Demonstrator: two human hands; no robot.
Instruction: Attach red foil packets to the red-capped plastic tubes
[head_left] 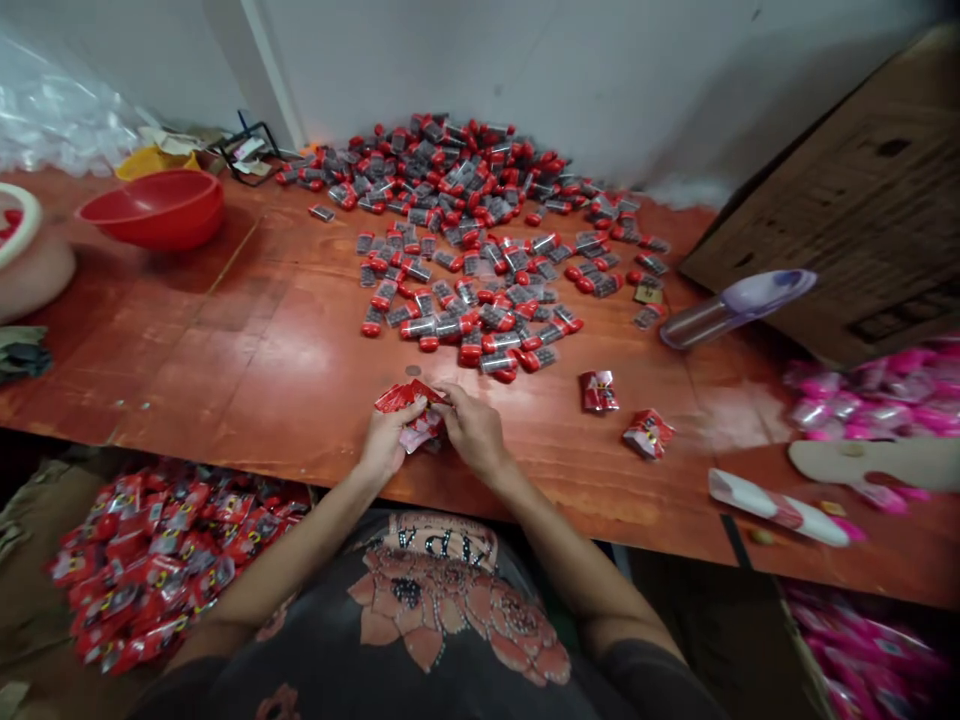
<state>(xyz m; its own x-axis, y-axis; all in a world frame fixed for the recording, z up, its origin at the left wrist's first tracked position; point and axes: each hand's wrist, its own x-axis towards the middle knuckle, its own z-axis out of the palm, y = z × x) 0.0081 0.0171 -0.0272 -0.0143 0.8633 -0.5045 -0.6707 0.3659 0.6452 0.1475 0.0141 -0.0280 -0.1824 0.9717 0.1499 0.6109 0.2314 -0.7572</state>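
Note:
My left hand [388, 437] holds a red printed packet [421, 428] just above the table's front edge, with the thumb pressed on its face. The fingers of my right hand [477, 430] are closed on the packet's right side; their tips are partly hidden. Beyond both hands lies a spread of small clear containers with red caps and dark contents [457, 325], which rises to a heap against the wall. To the right, two more red packets rest on the table, one upper [599, 391] and one lower [649, 434].
A red bowl [161, 208] and a whitish tub [34, 255] stand at left. Below the table edge, a box holds many red packets [165, 550]. At right are a clear scoop [735, 308], a cardboard box [840, 190], pink-capped items [885, 390] and a white roll [776, 508].

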